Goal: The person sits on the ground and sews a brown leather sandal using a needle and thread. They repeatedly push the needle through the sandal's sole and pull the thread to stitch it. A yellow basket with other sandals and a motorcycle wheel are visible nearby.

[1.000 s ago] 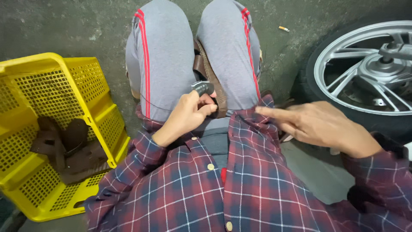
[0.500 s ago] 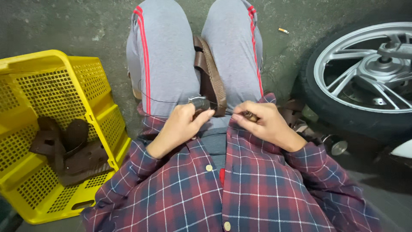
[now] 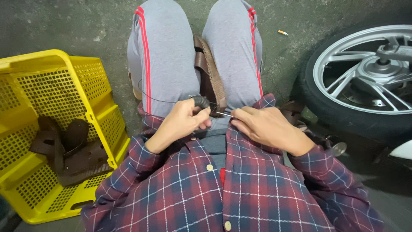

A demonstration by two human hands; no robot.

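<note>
Floor (image 3: 64, 25): rough grey concrete, stained and dusty, evenly lit without hard shadows. A yellow perforated plastic crate (image 3: 98, 107) stands at the left, holding dark brown sandals (image 3: 64, 146). At the right, a motorcycle wheel (image 3: 365, 77) with silver spoked rim and black tyre. A cigarette butt (image 3: 282, 32) lies near it.

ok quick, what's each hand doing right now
left hand: closed on a dark awl handle, its thin metal tip pointing right.
right hand: fingers curled at the tip; whether it grips anything cannot be told.
</note>
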